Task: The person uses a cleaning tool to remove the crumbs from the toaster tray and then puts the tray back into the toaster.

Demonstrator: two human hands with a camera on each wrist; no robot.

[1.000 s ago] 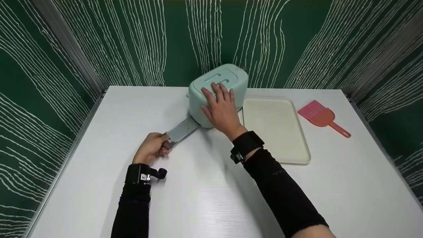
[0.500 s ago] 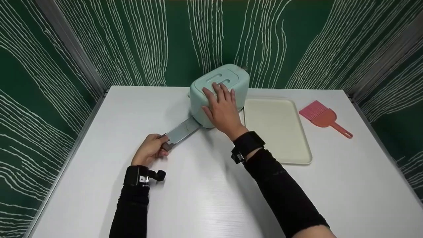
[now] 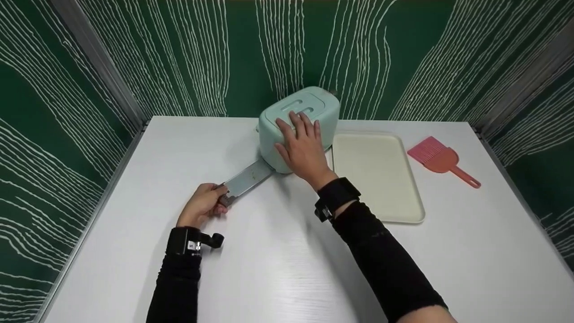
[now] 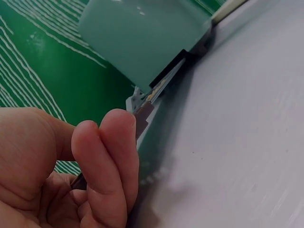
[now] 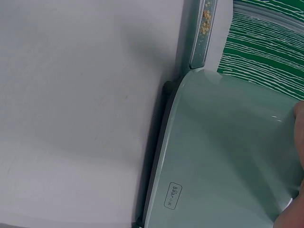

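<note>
A mint-green toaster (image 3: pixel 329 123) stands at the back of the white table, its crumb tray (image 3: pixel 249 177) partly out at the near left end. My left hand (image 3: pixel 201 202) pinches the tray's dark outer end between thumb and fingers. Spread across the toaster's top and near side, my right hand (image 3: pixel 306 154) rests with fingers fairly straight. Yellow crumbs (image 5: pixel 205 23) lie in the tray in the right wrist view. In the left wrist view, the tray comes out of a dark slot low in the toaster's end; its inner part is hidden inside.
Right of the toaster lies a cream rectangular tray (image 3: pixel 379 179). Farther right are a pink brush (image 3: pixel 428 150) and an orange dustpan (image 3: pixel 444 161) with a handle. Green walls with white lines border the white table (image 3: pixel 269 269) at the back and sides.
My left hand has shifted slightly down and left, with the crumb tray a little farther out of the toaster. The right hand stays on the toaster.
</note>
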